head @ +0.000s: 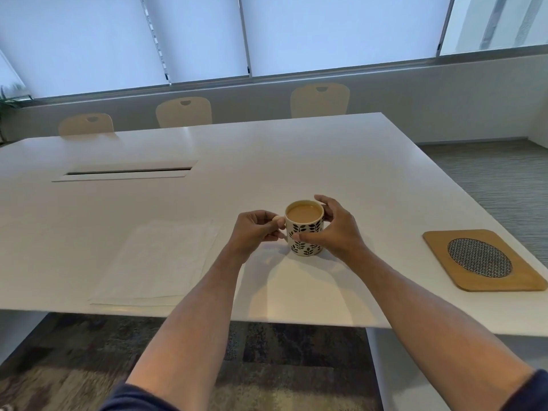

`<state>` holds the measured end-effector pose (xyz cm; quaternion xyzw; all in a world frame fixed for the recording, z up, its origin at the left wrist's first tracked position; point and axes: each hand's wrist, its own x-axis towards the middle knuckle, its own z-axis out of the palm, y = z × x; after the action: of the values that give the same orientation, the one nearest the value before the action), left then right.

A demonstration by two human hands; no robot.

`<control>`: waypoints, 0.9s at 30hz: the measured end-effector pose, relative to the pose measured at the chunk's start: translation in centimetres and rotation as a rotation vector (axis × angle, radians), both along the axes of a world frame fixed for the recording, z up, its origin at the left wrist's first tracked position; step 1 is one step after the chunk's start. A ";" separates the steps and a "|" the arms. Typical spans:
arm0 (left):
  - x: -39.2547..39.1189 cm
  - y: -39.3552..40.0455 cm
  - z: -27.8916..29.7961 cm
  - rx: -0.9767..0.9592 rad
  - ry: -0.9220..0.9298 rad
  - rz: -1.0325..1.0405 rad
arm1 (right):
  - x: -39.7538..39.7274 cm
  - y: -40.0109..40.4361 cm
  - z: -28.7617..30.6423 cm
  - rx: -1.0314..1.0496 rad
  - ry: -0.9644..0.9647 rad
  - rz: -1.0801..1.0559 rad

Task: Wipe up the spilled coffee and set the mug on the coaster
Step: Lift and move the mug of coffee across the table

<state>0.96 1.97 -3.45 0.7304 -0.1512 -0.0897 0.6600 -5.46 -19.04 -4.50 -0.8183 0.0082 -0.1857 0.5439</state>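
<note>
Both hands (pixel 258 229) (pixel 332 229) clasp mug (pixel 304 232); paper towel (pixel 160 262) left, coaster (pixel 483 259) right

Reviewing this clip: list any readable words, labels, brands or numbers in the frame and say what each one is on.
None: no readable text anywhere in the head view.
The mug bears only a dark leaf pattern, no lettering.
The coaster shows a woven oval inset, no brand mark.
The paper towel, table and chairs are unmarked.
</note>
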 end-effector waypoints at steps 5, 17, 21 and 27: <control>0.1 -0.1 -0.3 -0.018 -0.014 0.012 | 0.2 0.1 0.0 0.016 -0.004 -0.001; 1.5 -0.2 0.7 -0.039 -0.038 0.022 | 1.9 0.0 1.2 0.021 -0.025 0.008; 2.5 -0.2 1.4 -0.030 -0.052 0.040 | 3.0 0.1 2.0 0.016 -0.034 0.011; 4.0 0.1 2.3 -0.013 -0.082 0.048 | 4.7 0.4 2.7 0.030 -0.030 0.012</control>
<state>4.99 2.03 -1.12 0.7324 -0.1612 -0.0430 0.6601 -0.79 -18.63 -1.79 -0.8072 -0.0022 -0.1947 0.5572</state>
